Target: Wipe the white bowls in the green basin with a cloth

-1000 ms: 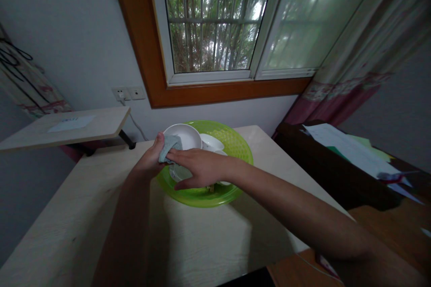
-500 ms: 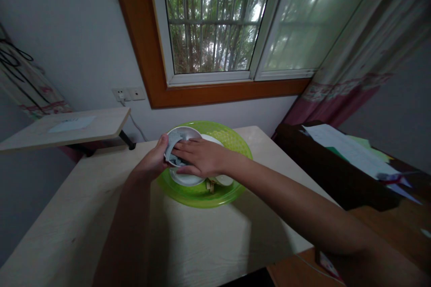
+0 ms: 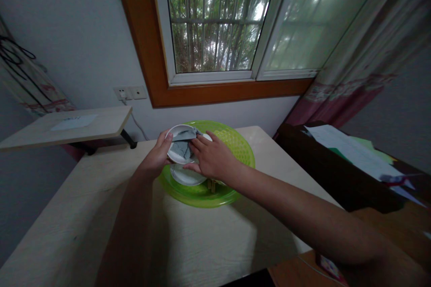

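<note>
My left hand (image 3: pixel 158 157) grips the left rim of a white bowl (image 3: pixel 171 155), thumb on the rim, and tilts its inside toward me. A grey-blue cloth (image 3: pixel 182 148) lies inside the bowl. My right hand (image 3: pixel 213 156) presses that cloth at the bowl's right edge, its fingers closed on it. Beneath is a green plastic basket (image 3: pixel 240 143) on the table. Below the held bowl a white dish (image 3: pixel 188 177) rests in the basket, with some small light-brown wooden pieces (image 3: pixel 211 186) beside it. Another white dish is mostly hidden by my right hand.
The basket stands on a pale wooden table (image 3: pixel 202 237) below a window. At left is a raised wooden shelf (image 3: pixel 77 128) on black legs, near a wall socket (image 3: pixel 129 93) with a plugged-in cable. Papers (image 3: pixel 353 150) lie on dark furniture at right.
My right hand has moved the cloth across the inside of the bowl, from the left rim to the right edge. My left hand keeps hold of the bowl, which has tilted toward me.
</note>
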The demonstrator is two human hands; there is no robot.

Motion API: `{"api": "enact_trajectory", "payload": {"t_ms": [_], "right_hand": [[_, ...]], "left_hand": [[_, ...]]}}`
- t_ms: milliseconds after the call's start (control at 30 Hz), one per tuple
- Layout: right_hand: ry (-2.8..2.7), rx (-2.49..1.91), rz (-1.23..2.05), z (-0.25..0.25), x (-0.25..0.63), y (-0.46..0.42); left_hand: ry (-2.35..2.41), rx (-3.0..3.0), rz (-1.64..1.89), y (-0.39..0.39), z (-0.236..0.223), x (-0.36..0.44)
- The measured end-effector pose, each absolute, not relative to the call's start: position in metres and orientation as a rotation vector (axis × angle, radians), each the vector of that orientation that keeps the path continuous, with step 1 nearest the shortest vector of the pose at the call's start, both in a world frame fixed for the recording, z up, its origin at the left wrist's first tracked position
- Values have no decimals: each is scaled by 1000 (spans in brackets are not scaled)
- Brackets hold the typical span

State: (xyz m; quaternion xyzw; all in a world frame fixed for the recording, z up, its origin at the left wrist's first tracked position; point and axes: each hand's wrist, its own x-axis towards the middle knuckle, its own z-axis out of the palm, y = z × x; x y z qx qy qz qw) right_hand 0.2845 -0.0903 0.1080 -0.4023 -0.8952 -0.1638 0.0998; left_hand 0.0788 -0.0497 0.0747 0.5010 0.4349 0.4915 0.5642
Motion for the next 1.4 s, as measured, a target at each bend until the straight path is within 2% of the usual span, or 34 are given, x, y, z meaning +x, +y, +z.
{"api": "enact_trajectory", "payload": {"t_ms": [233,467,567,700,900,1067,1233,1400], "right_hand": [[-2841,-1079,-229,122,280,-101],[-2780,-893,416,129,272,-88],[-2708,-780,580,127,268,-81],[-2720,-814,464,114,264,-75],[-2773,-1229,-140,97,267,-80],[-2810,-1314,-437,107,271,-86],[-2917,-1183,-321,122,275,-85],[-2868,-1065,165,123,279,-75]], "left_hand": [[1083,1144,1180,-48,76,78],[957,1066,1226,-45,73,78],[911,1029,1211,-45,71,83],[912,1048,1185,-45,67,90],[931,1089,1155,-46,66,93],[1038,1148,1136,-47,70,92],[1109,1181,1160,-44,66,85],[1113,1193,1171,-43,63,85]]}}
